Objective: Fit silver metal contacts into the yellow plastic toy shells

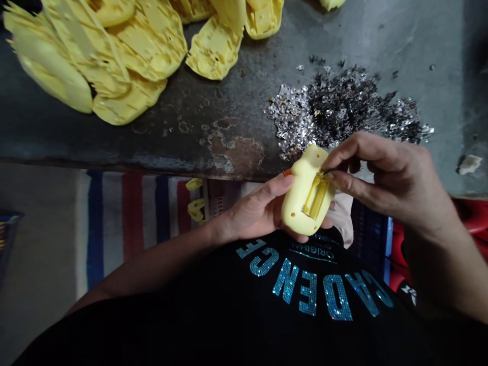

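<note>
My left hand point(263, 208) is closed around a yellow plastic toy shell point(299, 195), held tilted just off the table's front edge. An open battery compartment point(315, 198) in the shell faces up, and small screw holes show near its ends. At the upper end of that compartment, the thumb and forefinger of my right hand point(385, 175) pinch a small dark metal battery contact, mostly hidden by the fingertips. Beyond my hands lies a heap of small shiny metal contacts point(343, 109). A bit of orange point(287, 172) shows at the shell's left side.
Yellow plastic shell halves point(141, 46) are piled at the table's back left. The metal table point(175, 137) has a worn front edge. Below it are a striped sheet point(131, 218), a blue crate point(368, 234) and red objects point(473, 218) at right. A whitish scrap point(469, 164) lies at the table's right.
</note>
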Demonstrator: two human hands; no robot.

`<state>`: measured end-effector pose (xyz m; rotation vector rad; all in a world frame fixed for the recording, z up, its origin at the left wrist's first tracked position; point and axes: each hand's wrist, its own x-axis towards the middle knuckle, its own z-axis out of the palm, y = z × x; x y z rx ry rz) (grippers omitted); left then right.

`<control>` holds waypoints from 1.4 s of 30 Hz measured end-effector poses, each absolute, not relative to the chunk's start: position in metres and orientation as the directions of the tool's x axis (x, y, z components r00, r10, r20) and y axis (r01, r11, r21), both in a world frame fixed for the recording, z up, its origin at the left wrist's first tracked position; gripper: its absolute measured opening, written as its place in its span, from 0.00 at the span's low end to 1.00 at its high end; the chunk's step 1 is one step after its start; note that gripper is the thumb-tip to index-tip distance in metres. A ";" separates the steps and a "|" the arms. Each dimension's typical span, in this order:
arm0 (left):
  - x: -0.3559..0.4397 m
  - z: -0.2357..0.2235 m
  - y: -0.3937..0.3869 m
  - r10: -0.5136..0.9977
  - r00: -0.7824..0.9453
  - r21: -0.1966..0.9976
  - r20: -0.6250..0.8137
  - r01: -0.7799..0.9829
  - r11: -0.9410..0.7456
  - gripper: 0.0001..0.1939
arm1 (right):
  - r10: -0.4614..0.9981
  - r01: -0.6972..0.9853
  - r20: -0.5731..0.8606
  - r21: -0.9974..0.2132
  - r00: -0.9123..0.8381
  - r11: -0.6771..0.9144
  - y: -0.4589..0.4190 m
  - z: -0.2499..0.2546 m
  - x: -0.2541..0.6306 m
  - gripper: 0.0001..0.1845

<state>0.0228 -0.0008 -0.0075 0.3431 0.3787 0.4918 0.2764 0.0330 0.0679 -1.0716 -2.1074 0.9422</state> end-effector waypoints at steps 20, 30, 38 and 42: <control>0.006 -0.003 -0.005 0.630 0.698 0.464 -0.339 -0.459 0.758 0.45 | 0.929 0.707 0.118 -0.618 -0.350 0.345 0.013 0.029 0.316 0.08; 0.010 0.004 -0.008 0.649 0.636 0.477 -0.417 -0.455 0.752 0.47 | 0.931 0.829 0.271 -0.441 -0.243 0.345 -0.013 0.012 0.320 0.07; 0.013 0.010 -0.008 0.641 0.651 0.480 -0.406 -0.445 0.756 0.47 | 0.913 0.817 0.278 -0.421 -0.299 0.395 -0.007 -0.005 0.311 0.08; 0.014 0.009 -0.007 0.624 0.671 0.472 -0.401 -0.432 0.769 0.51 | 0.922 0.791 0.199 -0.473 -0.333 0.388 -0.001 0.007 0.314 0.07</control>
